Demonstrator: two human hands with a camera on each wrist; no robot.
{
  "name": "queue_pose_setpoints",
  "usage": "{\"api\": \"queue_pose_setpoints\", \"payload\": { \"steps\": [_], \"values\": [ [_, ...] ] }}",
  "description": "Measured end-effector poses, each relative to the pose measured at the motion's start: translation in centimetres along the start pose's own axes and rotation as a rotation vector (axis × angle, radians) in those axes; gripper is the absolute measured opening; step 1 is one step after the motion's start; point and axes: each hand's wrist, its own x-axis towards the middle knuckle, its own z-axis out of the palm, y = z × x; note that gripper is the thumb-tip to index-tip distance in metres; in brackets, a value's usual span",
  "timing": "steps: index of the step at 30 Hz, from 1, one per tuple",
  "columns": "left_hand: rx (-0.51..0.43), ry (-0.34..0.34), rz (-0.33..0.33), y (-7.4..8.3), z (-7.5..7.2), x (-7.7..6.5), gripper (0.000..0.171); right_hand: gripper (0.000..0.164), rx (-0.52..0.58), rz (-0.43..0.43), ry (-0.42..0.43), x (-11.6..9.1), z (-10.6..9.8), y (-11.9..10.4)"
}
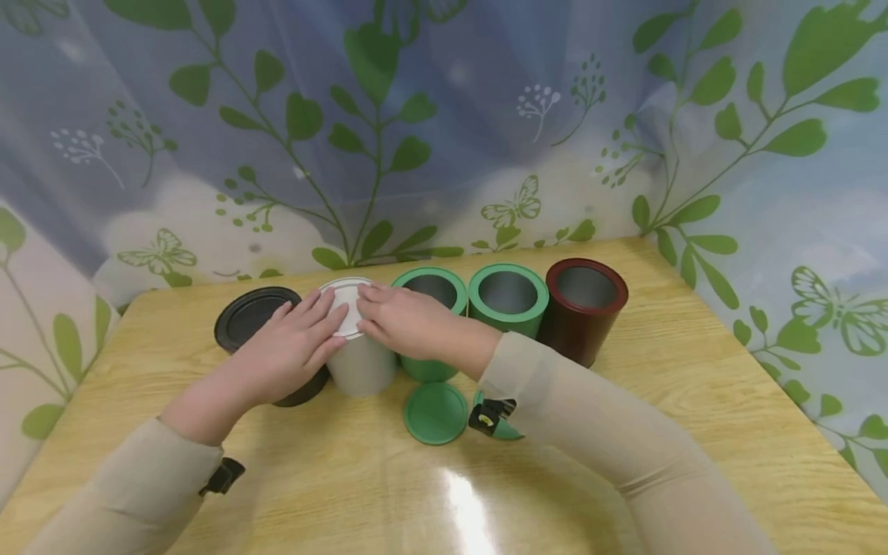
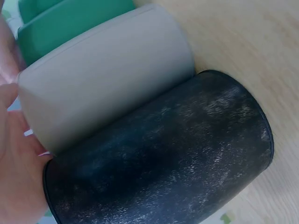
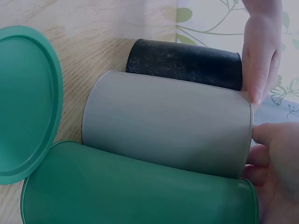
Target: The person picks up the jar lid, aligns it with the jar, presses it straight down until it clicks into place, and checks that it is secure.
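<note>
A white canister [image 1: 364, 368] stands in the row, its white lid [image 1: 352, 297] on top. My left hand [image 1: 291, 343] lies across the left part of that lid with fingers extended. From the other side, my right hand [image 1: 409, 314] rests its fingers on the lid's right part. In the left wrist view, the thumb side of my left hand [image 2: 18, 177] is at the top end of the canister. The right wrist view has fingertips of my right hand [image 3: 275, 158] right at the lid's rim.
Left of the white canister is a black canister with a black lid [image 1: 243, 316]. To its right stand two uncovered green canisters [image 1: 509, 317] and an uncovered dark red one [image 1: 572, 335]. A green lid [image 1: 435, 414] lies in front; another green lid [image 1: 509, 432] is partly hidden by my right sleeve.
</note>
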Motion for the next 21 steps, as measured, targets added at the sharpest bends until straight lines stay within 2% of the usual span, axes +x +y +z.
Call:
{"api": "queue_pose_setpoints", "payload": {
  "steps": [4,8,10,12,16,21],
  "values": [
    [0.034,0.036,0.008,0.1,0.2,0.1,0.052,0.047,0.004,0.012,-0.017,0.1,0.0,-0.1],
    [0.019,0.108,0.006,0.0,0.1,0.3,0.046,0.047,0.006,0.017,-0.028,0.2,-0.1,-0.2],
    [-0.001,0.115,0.0,0.0,-0.1,0.5,0.043,0.047,0.008,0.02,-0.034,0.2,-0.2,-0.3],
    [-0.016,0.086,-0.009,0.1,-0.6,0.9,0.044,0.048,0.011,0.026,-0.04,0.1,-0.2,-0.3],
    [-0.045,-0.031,-0.034,0.1,-1.6,1.3,0.049,0.049,0.014,0.026,-0.052,0.1,-0.2,-0.3],
    [-0.085,-0.09,-0.039,0.0,-2.4,1.5,0.052,0.048,-0.004,0.004,-0.048,0.1,-0.4,-0.2]
  ]
}}
